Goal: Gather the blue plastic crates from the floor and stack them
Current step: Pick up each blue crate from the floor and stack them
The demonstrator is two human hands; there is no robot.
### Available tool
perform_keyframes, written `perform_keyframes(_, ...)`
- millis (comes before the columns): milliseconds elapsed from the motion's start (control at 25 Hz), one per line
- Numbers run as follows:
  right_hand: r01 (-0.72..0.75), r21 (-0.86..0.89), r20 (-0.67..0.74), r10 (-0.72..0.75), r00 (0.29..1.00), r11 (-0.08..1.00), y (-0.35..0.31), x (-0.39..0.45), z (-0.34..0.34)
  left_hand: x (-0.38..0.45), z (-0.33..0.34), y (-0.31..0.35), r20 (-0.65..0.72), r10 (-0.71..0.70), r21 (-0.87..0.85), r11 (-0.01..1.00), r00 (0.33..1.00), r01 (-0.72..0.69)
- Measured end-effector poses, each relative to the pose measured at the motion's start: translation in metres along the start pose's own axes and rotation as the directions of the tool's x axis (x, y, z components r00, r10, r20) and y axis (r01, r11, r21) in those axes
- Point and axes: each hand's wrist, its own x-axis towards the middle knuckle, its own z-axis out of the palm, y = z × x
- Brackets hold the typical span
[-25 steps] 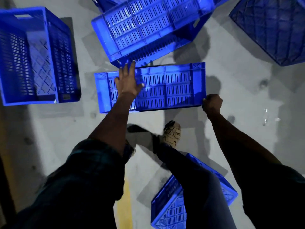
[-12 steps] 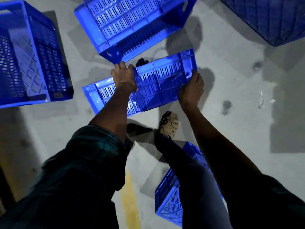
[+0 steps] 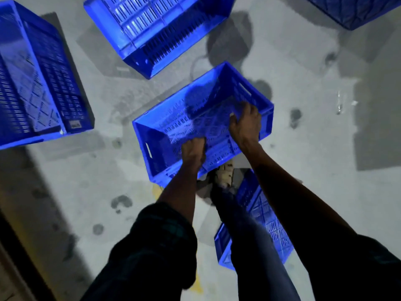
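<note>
A blue slotted plastic crate is lifted off the grey floor in front of me, its open top facing up and tilted. My left hand grips its near long rim. My right hand grips the same rim further right, near the corner. A second blue crate lies on the floor by my right leg, partly hidden by that leg and my right arm.
Another blue crate lies on its side at the left. A blue crate lies at the top centre, and one crate corner shows at the top right. My sandalled foot stands under the held crate. Grey concrete floor spreads right.
The crate stood on its side on the floor with my hands at its wall. Both hands have shifted to its rim and turned it open side up, off the floor and nearer to me.
</note>
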Motion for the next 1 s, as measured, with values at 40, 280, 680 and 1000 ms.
perform_keyframes(40,0.001,-0.039,0.007,0.000,1.000,0.999,0.011,0.003,0.008,0.001,0.008,0.001,0.060,0.001,-0.021,1.000,0.998,0.000)
perform_keyframes(280,-0.069,-0.142,0.058,0.078,0.995,0.987,0.055,0.040,0.056,-0.004,0.099,-0.017,0.259,-0.141,-0.173,0.967,0.955,0.190)
perform_keyframes(680,-0.490,0.042,0.120,0.482,0.868,0.871,0.092,0.070,0.114,0.034,0.117,-0.132,0.150,0.120,-0.053,0.992,0.981,-0.114)
perform_keyframes(1000,-0.577,0.026,0.008,0.577,0.817,0.816,0.104,0.046,0.129,0.075,0.075,-0.171,-0.330,-0.548,-0.237,0.836,0.769,0.494)
